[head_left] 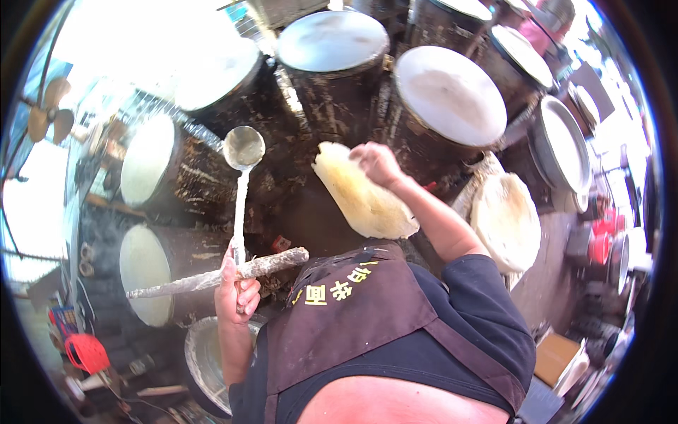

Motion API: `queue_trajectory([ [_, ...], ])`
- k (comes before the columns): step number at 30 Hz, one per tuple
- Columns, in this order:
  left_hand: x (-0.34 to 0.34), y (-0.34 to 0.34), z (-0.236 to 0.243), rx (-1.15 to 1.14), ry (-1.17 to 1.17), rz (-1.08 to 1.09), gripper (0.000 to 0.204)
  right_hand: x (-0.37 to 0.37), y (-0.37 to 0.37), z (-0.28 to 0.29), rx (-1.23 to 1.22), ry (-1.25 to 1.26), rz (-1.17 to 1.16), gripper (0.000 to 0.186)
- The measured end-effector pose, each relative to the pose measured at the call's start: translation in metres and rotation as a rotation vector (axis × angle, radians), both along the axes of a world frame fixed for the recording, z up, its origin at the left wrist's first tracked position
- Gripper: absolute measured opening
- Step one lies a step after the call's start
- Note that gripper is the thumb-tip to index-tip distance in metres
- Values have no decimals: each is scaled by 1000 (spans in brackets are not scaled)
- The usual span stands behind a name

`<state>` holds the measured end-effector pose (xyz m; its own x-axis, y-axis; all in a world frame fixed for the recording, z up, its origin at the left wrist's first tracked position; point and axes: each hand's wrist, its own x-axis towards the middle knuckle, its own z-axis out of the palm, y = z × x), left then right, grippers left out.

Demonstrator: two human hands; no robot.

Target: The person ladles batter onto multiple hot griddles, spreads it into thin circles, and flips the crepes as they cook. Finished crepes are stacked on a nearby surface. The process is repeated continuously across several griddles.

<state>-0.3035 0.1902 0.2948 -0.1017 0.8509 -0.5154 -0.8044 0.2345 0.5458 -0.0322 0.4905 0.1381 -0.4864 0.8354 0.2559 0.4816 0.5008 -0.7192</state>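
My left hand [235,293] is closed around a long-handled ladle [244,146] and a batter-crusted stick [180,284] that crosses its handle. The round bowl of the ladle points away from me, near the far-left drums. In my right hand [378,164], a thin pale-yellow pancake [367,201] is pinched by its upper edge and hangs in front of my apron. At my right, next to that forearm, a pile of pale round pancakes [505,215] rests on a light cloth [482,173].
Dark, stained drum stoves surround me, topped by round griddles, among them a far one [332,41], a far-right one [450,92] and a near-left one [145,274]. A metal pot [194,353] stands by my left elbow. A fan [49,113] is at the far left.
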Motion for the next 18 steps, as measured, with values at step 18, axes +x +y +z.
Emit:
queue_trajectory([
  [18, 114, 32, 47, 45, 71, -243, 54, 467, -260, 44, -50, 1241, -1222, 41],
])
